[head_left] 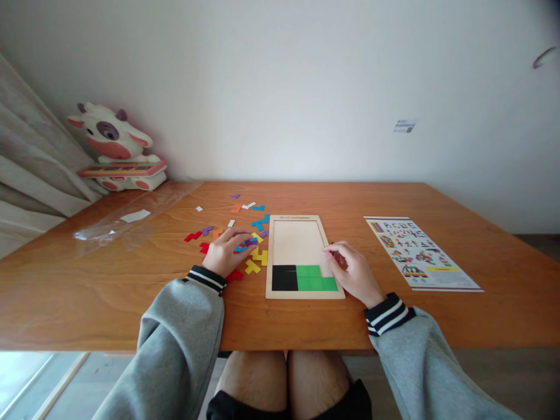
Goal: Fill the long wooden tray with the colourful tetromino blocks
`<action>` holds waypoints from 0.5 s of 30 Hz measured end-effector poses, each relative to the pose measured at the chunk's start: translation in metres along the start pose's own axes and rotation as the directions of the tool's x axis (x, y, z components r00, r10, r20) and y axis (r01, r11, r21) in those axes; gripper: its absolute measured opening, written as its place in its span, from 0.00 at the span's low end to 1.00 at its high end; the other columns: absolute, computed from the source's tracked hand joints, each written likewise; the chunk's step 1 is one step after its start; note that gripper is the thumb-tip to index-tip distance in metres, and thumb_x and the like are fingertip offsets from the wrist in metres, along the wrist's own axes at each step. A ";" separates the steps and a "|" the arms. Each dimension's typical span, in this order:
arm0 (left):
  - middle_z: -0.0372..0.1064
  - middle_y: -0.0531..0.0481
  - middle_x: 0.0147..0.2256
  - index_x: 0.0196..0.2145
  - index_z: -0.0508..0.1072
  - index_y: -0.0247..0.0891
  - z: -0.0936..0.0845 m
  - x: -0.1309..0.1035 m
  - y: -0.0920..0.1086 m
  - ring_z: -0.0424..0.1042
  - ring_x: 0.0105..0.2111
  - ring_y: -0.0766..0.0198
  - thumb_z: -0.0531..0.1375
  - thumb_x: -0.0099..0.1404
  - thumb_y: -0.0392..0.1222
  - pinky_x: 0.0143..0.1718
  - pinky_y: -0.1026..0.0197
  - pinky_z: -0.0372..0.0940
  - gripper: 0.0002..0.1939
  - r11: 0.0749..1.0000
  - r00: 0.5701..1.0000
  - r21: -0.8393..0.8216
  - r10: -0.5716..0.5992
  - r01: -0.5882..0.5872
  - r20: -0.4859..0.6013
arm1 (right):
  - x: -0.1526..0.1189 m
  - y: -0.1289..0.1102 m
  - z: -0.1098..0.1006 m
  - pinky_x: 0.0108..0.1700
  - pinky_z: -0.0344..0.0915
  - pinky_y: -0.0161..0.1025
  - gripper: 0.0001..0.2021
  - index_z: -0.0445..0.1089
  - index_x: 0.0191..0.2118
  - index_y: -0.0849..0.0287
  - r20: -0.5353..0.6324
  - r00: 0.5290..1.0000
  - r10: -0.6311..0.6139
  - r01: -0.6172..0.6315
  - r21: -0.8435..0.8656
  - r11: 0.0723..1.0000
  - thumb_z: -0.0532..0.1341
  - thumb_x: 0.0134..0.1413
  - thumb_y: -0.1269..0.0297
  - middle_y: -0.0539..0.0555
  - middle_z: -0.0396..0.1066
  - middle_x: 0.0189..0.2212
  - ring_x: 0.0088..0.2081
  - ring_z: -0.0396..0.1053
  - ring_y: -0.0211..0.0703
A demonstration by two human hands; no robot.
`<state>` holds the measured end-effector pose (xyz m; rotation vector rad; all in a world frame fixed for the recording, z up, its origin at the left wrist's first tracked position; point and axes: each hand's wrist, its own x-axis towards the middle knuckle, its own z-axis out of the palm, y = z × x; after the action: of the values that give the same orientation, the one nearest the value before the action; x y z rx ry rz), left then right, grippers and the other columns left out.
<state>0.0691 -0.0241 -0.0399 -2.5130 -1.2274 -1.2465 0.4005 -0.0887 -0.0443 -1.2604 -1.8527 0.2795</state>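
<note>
The head-worn camera looks forward and down across the tabletop [301, 324] toward a wall [280, 93].

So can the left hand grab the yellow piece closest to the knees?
Yes, probably. The left hand is close by, with its thumb side toward the yellow piece, which lies in plain view on the table. Nothing seems to cover it.

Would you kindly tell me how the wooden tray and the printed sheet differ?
The wooden tray is rimmed; the printed sheet is flat. The tray holds black pieces and green pieces; the sheet bears small colourful pictures. The tray lies between the left hand and right hand; the sheet, right of both. Both rest on the table.
</note>
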 end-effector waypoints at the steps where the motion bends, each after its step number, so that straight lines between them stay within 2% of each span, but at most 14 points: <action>1: 0.74 0.47 0.42 0.40 0.76 0.40 0.002 0.002 0.008 0.77 0.40 0.63 0.62 0.66 0.48 0.43 0.61 0.74 0.10 0.997 0.997 -0.017 0.074 -0.074 -0.002 | 0.000 0.000 0.001 0.35 0.66 0.39 0.08 0.71 0.41 0.57 -0.010 1.000 0.006 -0.006 -0.005 1.000 0.56 0.63 0.63 0.54 0.72 0.34 0.32 0.68 0.42; 4: 0.74 0.47 0.41 0.41 0.75 0.40 0.013 0.010 0.036 0.77 0.40 0.64 0.63 0.66 0.44 0.45 0.61 0.74 0.08 0.968 0.971 -0.072 0.237 -0.239 -0.038 | -0.001 -0.002 0.004 0.35 0.66 0.40 0.09 0.71 0.44 0.57 -0.053 0.997 0.052 -0.051 0.018 0.999 0.56 0.63 0.61 0.54 0.75 0.34 0.32 0.70 0.42; 6: 0.74 0.47 0.40 0.42 0.74 0.39 0.021 0.014 0.057 0.77 0.39 0.65 0.64 0.65 0.42 0.43 0.63 0.74 0.08 0.948 0.952 -0.106 0.292 -0.301 -0.097 | -0.002 -0.007 0.005 0.36 0.68 0.39 0.10 0.71 0.45 0.56 -0.048 0.996 0.069 -0.066 0.071 0.995 0.57 0.63 0.60 0.54 0.77 0.34 0.33 0.72 0.42; 9: 0.73 0.47 0.40 0.43 0.73 0.38 0.033 0.017 0.082 0.76 0.38 0.66 0.65 0.64 0.42 0.41 0.65 0.74 0.10 0.916 0.931 -0.177 0.338 -0.359 -0.139 | -0.003 -0.020 0.007 0.37 0.70 0.39 0.10 0.72 0.44 0.56 0.015 1.000 0.024 -0.026 0.144 0.989 0.59 0.62 0.59 0.54 0.79 0.35 0.32 0.74 0.41; 12: 0.73 0.47 0.40 0.45 0.72 0.39 0.040 0.017 0.096 0.76 0.39 0.65 0.64 0.65 0.41 0.42 0.64 0.74 0.11 0.884 0.916 -0.244 0.375 -0.399 -0.138 | -0.004 -0.032 0.008 0.35 0.71 0.37 0.09 0.73 0.42 0.55 0.063 0.997 -0.036 0.025 0.165 0.986 0.60 0.61 0.58 0.54 0.78 0.35 0.31 0.74 0.40; 15: 0.72 0.47 0.40 0.46 0.72 0.39 0.044 0.016 0.101 0.75 0.40 0.65 0.63 0.66 0.40 0.43 0.64 0.74 0.11 0.869 0.910 -0.271 0.394 -0.414 -0.129 | -0.004 -0.036 0.010 0.34 0.70 0.36 0.08 0.74 0.37 0.55 0.074 0.996 -0.048 0.035 0.169 0.985 0.61 0.61 0.59 0.52 0.78 0.32 0.30 0.73 0.39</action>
<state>0.1717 -0.0652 -0.0320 -2.6987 -0.4789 -1.4683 0.3705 -0.1058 -0.0307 -1.1085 -1.8767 0.4585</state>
